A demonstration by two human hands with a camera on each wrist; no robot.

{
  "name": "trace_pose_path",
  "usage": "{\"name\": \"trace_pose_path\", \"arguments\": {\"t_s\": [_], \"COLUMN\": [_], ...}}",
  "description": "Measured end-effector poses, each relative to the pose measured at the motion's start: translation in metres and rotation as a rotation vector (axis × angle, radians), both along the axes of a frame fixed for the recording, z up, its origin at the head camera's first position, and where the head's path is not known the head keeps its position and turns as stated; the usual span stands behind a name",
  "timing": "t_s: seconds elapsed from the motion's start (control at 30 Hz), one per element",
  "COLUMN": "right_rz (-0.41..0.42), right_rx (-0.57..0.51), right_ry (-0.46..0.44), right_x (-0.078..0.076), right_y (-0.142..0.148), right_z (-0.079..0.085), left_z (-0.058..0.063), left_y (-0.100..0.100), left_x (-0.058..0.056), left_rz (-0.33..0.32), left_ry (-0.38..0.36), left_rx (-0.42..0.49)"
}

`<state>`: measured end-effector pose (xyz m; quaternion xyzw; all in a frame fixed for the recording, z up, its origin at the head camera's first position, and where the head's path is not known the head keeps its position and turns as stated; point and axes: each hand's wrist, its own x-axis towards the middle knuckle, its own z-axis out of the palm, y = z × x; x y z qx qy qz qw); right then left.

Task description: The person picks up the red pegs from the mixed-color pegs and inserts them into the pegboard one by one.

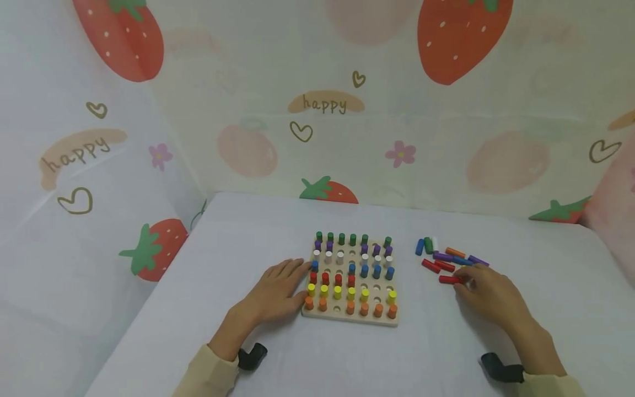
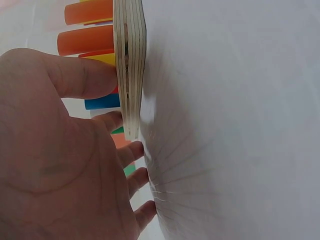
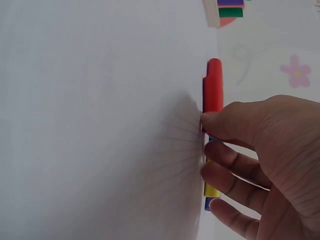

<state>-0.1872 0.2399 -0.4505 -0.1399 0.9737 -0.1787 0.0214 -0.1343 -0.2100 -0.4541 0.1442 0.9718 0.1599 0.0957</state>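
Observation:
A light wooden pegboard (image 1: pixel 347 317) carries rows of round pegs in green, purple, white, blue, red, yellow and orange, with some bare holes. My left hand (image 1: pixel 280 289) lies along its left side, fingers extended; in the left wrist view the thumb (image 2: pixel 92 77) touches the board's edge (image 2: pixel 131 70) beside the orange pegs (image 2: pixel 85 41). Right of the board, my right hand (image 1: pixel 493 295) reaches down over a loose pile of pegs. Its thumb and index finger close at the near end of a red peg (image 1: pixel 448 279) lying on the table, its other fingers loosely bent.
More loose pegs lie by the right hand: a blue peg (image 1: pixel 420 246), a green peg (image 1: pixel 429 245), a white peg (image 1: pixel 435 244), an orange peg (image 1: pixel 455 252) and several others. A white cloth covers the table (image 1: pixel 347 364). A strawberry-printed curtain (image 1: pixel 347 154) stands behind.

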Motion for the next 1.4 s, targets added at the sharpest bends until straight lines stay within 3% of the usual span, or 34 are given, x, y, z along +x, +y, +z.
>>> {"name": "trace_pose_path", "arguments": {"t_s": [0.5, 0.83, 1.4], "right_rz": [-0.019, 0.02, 0.066], "right_rx": [0.005, -0.033, -0.023], "right_ry": [-0.016, 0.101, 0.177], "right_x": [0.002, 0.005, 0.013], "right_y": [0.004, -0.004, -0.021], "right_z": [0.01, 0.014, 0.022], "left_z": [0.001, 0.0, -0.002], "left_y": [0.001, 0.0, -0.002], "left_x": [-0.001, -0.002, -0.004], "left_rz": [-0.004, -0.004, -0.01], "left_ry": [0.002, 0.022, 0.004], "left_rx": [0.018, -0.005, 0.003]}}
